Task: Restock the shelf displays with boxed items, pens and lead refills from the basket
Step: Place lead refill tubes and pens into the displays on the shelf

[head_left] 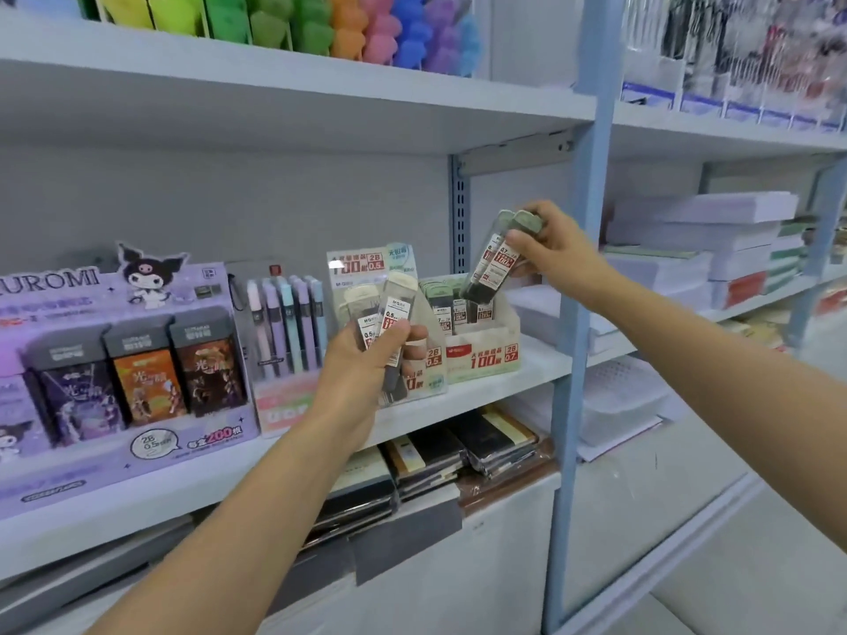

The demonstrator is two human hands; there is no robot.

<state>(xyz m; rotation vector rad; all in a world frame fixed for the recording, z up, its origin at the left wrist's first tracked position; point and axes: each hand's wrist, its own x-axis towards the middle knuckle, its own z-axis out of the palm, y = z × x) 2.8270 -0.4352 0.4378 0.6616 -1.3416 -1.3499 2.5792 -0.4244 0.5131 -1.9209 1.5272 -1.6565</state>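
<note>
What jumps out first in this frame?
Mid-shelf, the right hand grips green-capped lead refill cases above the 0.7 display box; the left hand holds cream-capped 0.5 cases left of it. The purple Kuromi display fills the far left, under a rainbow row of items on the top shelf.

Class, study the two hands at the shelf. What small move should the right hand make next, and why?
Probably lower the right hand and slot its green-capped tubes into the 0.7 display box. Their labels read 0.7, matching the box front, and they hang tilted just above it. The left hand holds the 0.5 tubes.
</note>
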